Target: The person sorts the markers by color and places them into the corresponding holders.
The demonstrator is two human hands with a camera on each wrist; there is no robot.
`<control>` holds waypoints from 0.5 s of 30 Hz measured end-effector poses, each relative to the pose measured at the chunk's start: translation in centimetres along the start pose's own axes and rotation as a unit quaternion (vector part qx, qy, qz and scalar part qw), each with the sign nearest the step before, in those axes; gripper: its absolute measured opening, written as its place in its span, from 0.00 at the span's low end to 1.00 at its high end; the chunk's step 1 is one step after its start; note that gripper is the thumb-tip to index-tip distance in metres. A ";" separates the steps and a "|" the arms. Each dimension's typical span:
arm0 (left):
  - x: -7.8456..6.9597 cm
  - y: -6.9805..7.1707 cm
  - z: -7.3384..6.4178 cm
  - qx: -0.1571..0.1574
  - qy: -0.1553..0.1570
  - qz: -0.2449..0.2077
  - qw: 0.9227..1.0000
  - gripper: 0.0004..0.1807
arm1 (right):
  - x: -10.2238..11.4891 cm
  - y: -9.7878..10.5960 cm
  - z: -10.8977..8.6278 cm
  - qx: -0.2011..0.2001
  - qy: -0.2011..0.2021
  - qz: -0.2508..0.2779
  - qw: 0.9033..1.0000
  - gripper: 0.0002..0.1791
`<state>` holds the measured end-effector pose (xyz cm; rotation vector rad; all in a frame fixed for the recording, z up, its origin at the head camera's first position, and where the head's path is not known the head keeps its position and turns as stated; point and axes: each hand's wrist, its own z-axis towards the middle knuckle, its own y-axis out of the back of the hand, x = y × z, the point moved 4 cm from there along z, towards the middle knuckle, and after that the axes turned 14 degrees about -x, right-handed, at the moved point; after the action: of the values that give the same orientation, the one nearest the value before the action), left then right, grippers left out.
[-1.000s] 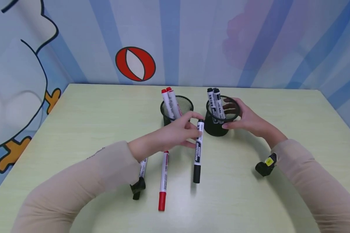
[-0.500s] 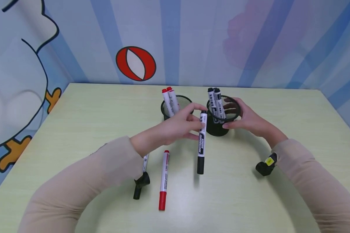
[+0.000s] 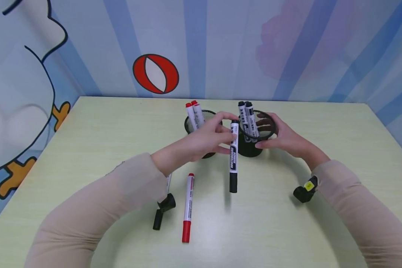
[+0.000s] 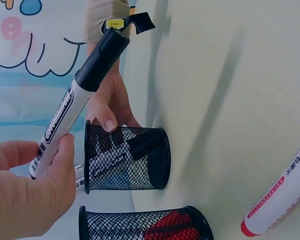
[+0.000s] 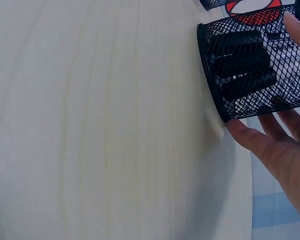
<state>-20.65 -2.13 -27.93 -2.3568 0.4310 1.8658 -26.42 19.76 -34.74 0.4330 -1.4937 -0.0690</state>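
My left hand [image 3: 206,139] pinches a black-capped white marker [image 3: 233,156] near its upper end, between thumb and fingers. The marker hangs nearly upright, black cap down, in front of the right-hand mesh pen cup [image 3: 249,149]. That cup is black and stands upright with several black markers [image 3: 251,119] in it. My right hand [image 3: 284,136] grips its right side, the thumb in front and the fingers behind the mesh. Partly hidden behind my left hand is a second mesh pen cup [image 4: 140,225], with red markers [image 3: 198,113] in it.
A red-capped marker [image 3: 188,208] lies on the table [image 3: 271,223] in front of the cups. Left of it lies a black-capped marker [image 3: 158,219], partly covered by the left sleeve [image 3: 134,186] and wrist camera [image 3: 167,203]. A patterned wall [image 3: 221,48] rises behind the table.
My left hand has moved up and slightly right with the black marker, closer to the right-hand cup. My right hand has stayed on that cup.
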 end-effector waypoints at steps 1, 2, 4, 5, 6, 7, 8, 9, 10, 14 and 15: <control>-0.1 0.0 0.0 -0.002 -0.003 0.000 1.000 0.25 | 0.0 0.0 0.0 -0.001 -0.001 0.001 1.000 0.46; -0.2 -0.1 0.1 -0.003 -0.007 0.001 1.000 0.25 | 0.0 0.0 0.0 0.000 -0.001 0.002 1.000 0.46; -0.3 -0.1 0.2 -0.004 -0.013 0.001 1.000 0.25 | 0.0 0.0 0.0 0.001 -0.001 0.004 1.000 0.46; -0.4 -0.1 0.3 -0.005 -0.015 0.002 1.000 0.25 | 0.0 0.0 0.0 0.001 -0.002 0.003 1.000 0.46; -0.5 -0.2 0.3 -0.005 -0.016 0.003 1.000 0.25 | 0.0 0.0 0.0 0.002 -0.002 0.003 1.000 0.46; -0.5 -0.2 0.3 -0.005 -0.017 0.003 1.000 0.26 | 0.0 0.0 0.0 0.003 -0.002 0.002 1.000 0.46; -0.6 -0.2 0.4 -0.006 -0.017 0.003 1.000 0.26 | 0.0 0.0 0.0 0.004 -0.003 0.002 1.000 0.46; -0.7 -0.2 0.4 -0.007 -0.016 0.002 1.000 0.26 | 0.0 -0.1 0.0 0.004 -0.003 0.001 1.000 0.46; -0.7 -0.2 0.4 -0.009 -0.016 0.001 1.000 0.26 | 0.0 -0.1 0.0 0.004 -0.003 -0.001 1.000 0.46; -0.9 -0.2 0.6 -0.019 -0.013 -0.008 1.000 0.26 | 0.0 0.0 0.0 0.005 -0.001 -0.002 1.000 0.46; -1.0 -0.2 0.7 -0.023 -0.013 -0.011 1.000 0.26 | 0.0 0.0 0.0 0.005 -0.001 -0.003 1.000 0.46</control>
<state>-21.42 -1.61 -27.14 -2.3535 0.3612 1.9136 -26.44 19.71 -34.75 0.4454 -1.4949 -0.0671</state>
